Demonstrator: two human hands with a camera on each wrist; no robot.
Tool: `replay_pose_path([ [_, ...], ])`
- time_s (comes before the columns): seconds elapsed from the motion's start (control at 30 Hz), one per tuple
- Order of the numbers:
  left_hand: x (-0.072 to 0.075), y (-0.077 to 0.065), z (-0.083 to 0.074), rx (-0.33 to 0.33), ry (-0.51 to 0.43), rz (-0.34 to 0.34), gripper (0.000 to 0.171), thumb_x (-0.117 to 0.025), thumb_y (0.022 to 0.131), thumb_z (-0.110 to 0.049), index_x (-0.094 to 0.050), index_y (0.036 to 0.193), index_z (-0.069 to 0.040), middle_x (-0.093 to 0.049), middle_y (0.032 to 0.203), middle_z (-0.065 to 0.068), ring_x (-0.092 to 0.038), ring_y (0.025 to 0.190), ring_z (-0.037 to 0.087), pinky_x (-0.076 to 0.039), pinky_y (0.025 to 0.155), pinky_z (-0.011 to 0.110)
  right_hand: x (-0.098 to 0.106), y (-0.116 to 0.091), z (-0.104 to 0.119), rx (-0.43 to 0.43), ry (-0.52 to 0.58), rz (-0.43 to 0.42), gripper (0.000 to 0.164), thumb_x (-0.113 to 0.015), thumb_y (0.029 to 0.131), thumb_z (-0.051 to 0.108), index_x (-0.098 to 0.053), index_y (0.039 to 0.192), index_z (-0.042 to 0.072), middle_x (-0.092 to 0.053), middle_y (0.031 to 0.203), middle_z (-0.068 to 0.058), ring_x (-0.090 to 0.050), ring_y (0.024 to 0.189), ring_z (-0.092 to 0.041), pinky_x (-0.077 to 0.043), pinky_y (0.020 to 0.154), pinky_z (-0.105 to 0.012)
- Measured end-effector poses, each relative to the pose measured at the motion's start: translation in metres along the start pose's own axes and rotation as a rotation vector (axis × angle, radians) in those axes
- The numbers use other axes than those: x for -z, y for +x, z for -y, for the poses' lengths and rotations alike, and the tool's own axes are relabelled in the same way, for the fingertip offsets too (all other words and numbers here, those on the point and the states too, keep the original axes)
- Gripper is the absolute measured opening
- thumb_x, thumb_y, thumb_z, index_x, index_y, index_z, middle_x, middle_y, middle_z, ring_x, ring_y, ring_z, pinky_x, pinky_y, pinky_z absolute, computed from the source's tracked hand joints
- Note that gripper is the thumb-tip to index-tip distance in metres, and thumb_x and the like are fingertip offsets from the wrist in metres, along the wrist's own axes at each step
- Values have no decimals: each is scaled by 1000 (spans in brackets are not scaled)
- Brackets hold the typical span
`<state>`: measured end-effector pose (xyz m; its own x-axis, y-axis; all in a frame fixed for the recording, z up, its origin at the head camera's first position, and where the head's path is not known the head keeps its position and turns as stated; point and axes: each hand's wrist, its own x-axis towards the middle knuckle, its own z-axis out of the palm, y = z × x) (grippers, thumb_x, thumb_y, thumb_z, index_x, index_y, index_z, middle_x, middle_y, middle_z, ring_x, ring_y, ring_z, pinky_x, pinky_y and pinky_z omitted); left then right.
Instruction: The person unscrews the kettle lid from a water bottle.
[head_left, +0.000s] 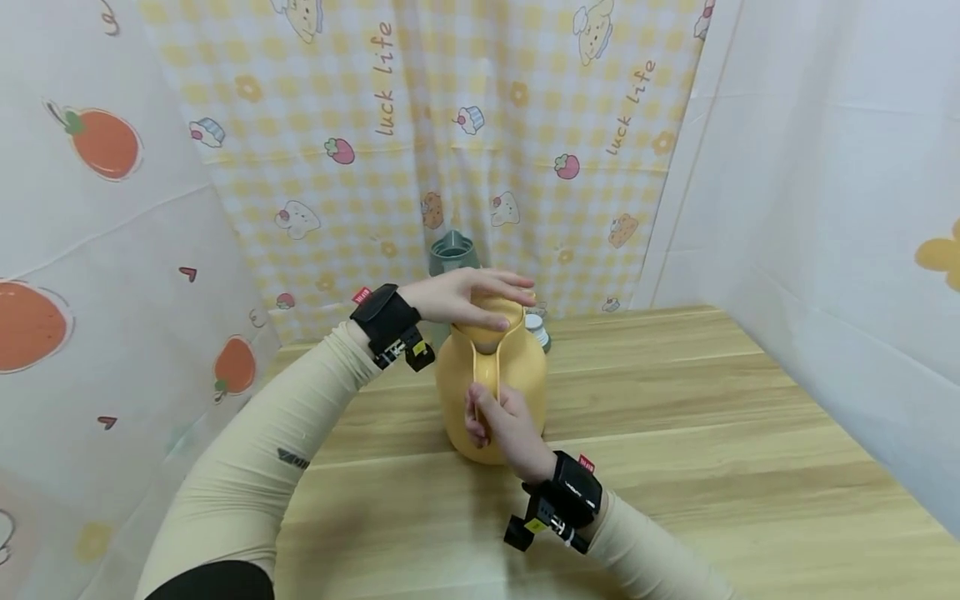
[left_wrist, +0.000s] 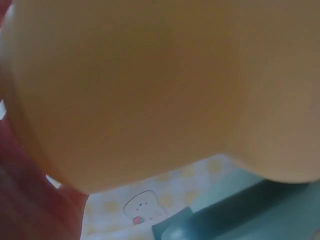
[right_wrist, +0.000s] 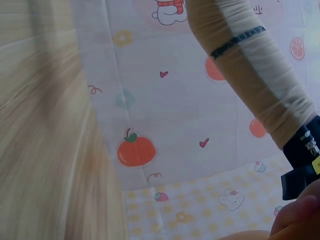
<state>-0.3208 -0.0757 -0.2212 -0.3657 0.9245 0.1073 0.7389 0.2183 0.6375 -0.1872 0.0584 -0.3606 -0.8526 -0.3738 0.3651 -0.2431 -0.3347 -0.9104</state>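
A yellow pitcher [head_left: 491,408] stands on the wooden table, its handle [head_left: 486,367] facing me. My right hand [head_left: 510,425] grips the lower part of that handle, thumb laid along it. Over the pitcher's mouth lies my left hand [head_left: 468,297], fingers straight and reaching across the top, thumb by the near rim. The left wrist view is mostly filled by the pitcher's yellow side [left_wrist: 150,90], with part of the palm at its left edge. Only a bit of the right thumb shows at the lower right of the right wrist view.
Directly behind the yellow pitcher is a grey-green pitcher [head_left: 452,250], partly hidden by the left hand. A small white-topped container [head_left: 536,327] stands at the back right of it. Patterned curtains [head_left: 360,192] border the wooden table [head_left: 675,417] at the back and both sides.
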Motion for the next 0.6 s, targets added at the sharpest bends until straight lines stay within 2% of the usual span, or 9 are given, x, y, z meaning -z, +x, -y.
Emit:
replay_pose_path([
  [0.1, -1, 4, 7, 8, -51, 33, 41, -68, 92, -18, -61, 132, -15, -38, 151, -2, -22, 142, 8, -26, 111, 35, 2, 0, -1, 2, -4, 15, 46, -38, 106, 30, -41, 82, -10, -40, 60, -3, -39, 52, -13, -36, 52, -24],
  [0.2, -5, 5, 12, 21, -72, 32, 37, -67, 93, -20, -64, 130, -17, -39, 151, -3, -22, 142, 8, -26, 111, 33, 2, 1, -1, -4, -5, 14, 46, -38, 106, 30, -41, 83, -10, -40, 60, -3, -39, 52, -13, -36, 52, -24],
  [0.33, -9, 8, 16, 48, -65, -14, 34, -65, 95, -25, -65, 128, -21, -39, 150, -8, -21, 142, 7, -27, 111, 31, 4, 3, 0, -7, -2, 4, 45, -38, 106, 30, -41, 83, -8, -39, 60, -4, -38, 52, -14, -35, 52, -24],
  [0.47, -12, 9, 17, 56, -50, -56, 33, -64, 95, -25, -65, 128, -18, -40, 149, -9, -24, 141, 5, -28, 110, 30, 6, 5, 0, -9, 4, 4, 43, -37, 106, 28, -41, 83, -8, -39, 60, -4, -38, 52, -14, -35, 52, -24],
  [0.6, -16, 9, 15, 69, -19, -101, 31, -64, 95, -25, -66, 126, -18, -41, 149, -8, -28, 138, 3, -29, 109, 29, 6, 5, -1, -17, 3, -5, 42, -38, 106, 28, -42, 82, -7, -39, 61, -5, -38, 52, -15, -35, 52, -24],
])
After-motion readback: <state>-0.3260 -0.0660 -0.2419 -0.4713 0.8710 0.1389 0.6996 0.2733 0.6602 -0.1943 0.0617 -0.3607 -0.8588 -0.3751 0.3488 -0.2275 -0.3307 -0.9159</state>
